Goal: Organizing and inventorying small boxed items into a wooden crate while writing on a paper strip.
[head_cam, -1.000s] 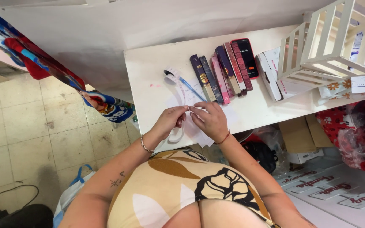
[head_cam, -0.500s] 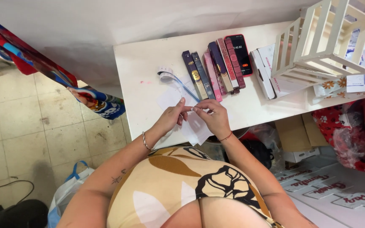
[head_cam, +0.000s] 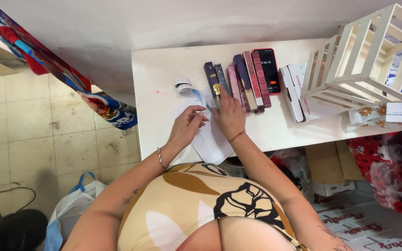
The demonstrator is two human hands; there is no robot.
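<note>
My right hand (head_cam: 229, 117) reaches forward over a white paper sheet (head_cam: 211, 142), and its fingers close on the near end of a dark blue slim box (head_cam: 211, 76). That box is the leftmost in a row of several slim boxes (head_cam: 247, 76) lying side by side on the white table (head_cam: 159, 69). My left hand (head_cam: 187, 125) is curled beside the right, pinching the sheet's upper edge. Just ahead of it, a white and blue strip (head_cam: 200, 96) runs from a small roll (head_cam: 182, 85).
A phone in a red case (head_cam: 269, 69) lies to the right of the boxes, then white cartons (head_cam: 296, 93) and a white slatted crate (head_cam: 368, 60). Cardboard and red bags (head_cam: 387, 167) are stacked under the table's right side. A white bag (head_cam: 73, 207) sits on the tiled floor.
My right hand has moved off the paper and forward to the dark blue box. My left hand has stayed at the sheet's edge. The view has shifted slightly.
</note>
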